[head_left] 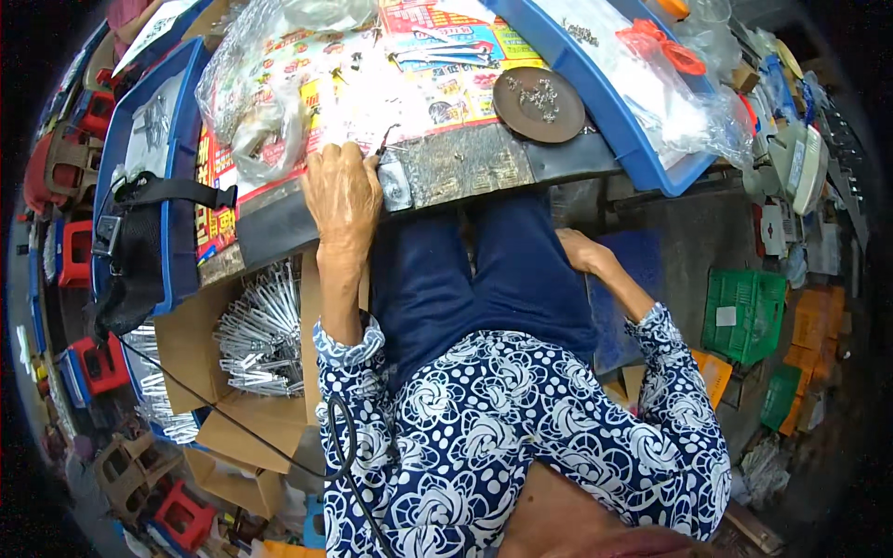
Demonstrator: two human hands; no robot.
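My left hand [344, 191] rests at the table's near edge, back up and fingers curled under. Whatever those fingers may hold is hidden beneath them. Just right of its thumb are a thin dark piece [384, 139] and a small clear plastic block [394, 185]. Down beside my right thigh, under the table's edge, my right hand [581, 251] shows only its back; its fingers are out of sight. A brown round dish [513, 121] with small metal parts [542, 99] sits on the table. Several slim silver metal pieces [445, 54] lie farther back on the printed sheets.
Blue trays [642, 139] flank the table, the left one [188, 102] draped with a black strap [177, 192]. Crumpled clear plastic [265, 139] covers the left side. Below stands a cardboard box [191, 344] of silver metal pieces [263, 335]. A green crate [744, 316] is at right.
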